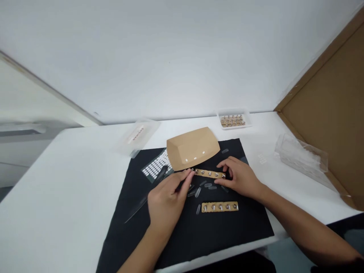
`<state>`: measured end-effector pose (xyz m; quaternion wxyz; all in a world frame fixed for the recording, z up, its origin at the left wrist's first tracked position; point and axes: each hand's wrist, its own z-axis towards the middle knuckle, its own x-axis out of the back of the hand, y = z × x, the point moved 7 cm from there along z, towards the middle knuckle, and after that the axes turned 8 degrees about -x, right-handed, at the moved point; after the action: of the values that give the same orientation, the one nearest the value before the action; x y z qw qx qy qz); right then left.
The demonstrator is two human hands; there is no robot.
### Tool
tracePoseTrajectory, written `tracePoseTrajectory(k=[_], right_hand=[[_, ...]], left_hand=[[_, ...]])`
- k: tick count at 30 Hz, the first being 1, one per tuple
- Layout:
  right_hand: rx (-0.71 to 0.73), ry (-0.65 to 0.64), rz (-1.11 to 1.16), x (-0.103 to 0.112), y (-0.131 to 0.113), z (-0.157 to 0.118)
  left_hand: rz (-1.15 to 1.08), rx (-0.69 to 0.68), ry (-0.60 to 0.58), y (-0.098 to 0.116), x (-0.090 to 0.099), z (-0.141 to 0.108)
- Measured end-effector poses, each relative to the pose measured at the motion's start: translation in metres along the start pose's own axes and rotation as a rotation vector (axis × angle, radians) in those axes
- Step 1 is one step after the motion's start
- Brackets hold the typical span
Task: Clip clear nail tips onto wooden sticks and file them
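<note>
My left hand [170, 192] is closed in a pinch, with a small clear nail tip [192, 170] at its fingertips, beside the left end of a tan strip [206, 173]. Round metal studs line this strip. My right hand [239, 178] straddles the strip's right end, thumb and forefinger apart; whether they touch it I cannot tell. Nearer me lies a second tan strip [220, 207] with clear tips on its studs. Loose clear nail tips [198, 192] are scattered between the strips, and another nail tip [198, 209] lies left of the nearer strip.
A brown paper tray [196, 142] holding white tabs stands at the back of the black mat [182, 242]. Left are a sheet of white tabs [155, 167] and a dark, pointed tool [142, 201]. A tub of studded strips [233, 120], a clear box [303, 157] and a bag [140, 134] surround the mat.
</note>
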<state>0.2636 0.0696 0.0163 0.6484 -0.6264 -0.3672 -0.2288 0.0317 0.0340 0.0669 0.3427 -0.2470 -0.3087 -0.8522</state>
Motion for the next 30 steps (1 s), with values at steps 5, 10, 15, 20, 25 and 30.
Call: tracePoseTrajectory(k=[5, 10, 15, 20, 25, 30], right_hand=[[-0.005, 0.162, 0.034, 0.027, -0.011, -0.046], [-0.010, 0.174, 0.073, -0.003, -0.020, -0.102], [-0.008, 0.251, 0.029, -0.027, -0.015, -0.114], [-0.005, 0.279, 0.016, -0.027, -0.015, -0.111], [-0.015, 0.280, 0.024, -0.026, -0.016, -0.111], [-0.031, 0.278, 0.020, -0.027, -0.015, -0.111]], left_hand=[[-0.015, 0.019, -0.016, 0.028, 0.019, -0.035], [0.069, -0.012, 0.036, 0.060, 0.019, -0.064], [0.159, -0.079, 0.039, 0.073, 0.013, -0.068], [0.203, -0.088, 0.019, 0.078, 0.008, -0.071], [0.217, -0.072, 0.021, 0.079, 0.005, -0.073], [0.219, -0.068, 0.016, 0.081, 0.007, -0.072]])
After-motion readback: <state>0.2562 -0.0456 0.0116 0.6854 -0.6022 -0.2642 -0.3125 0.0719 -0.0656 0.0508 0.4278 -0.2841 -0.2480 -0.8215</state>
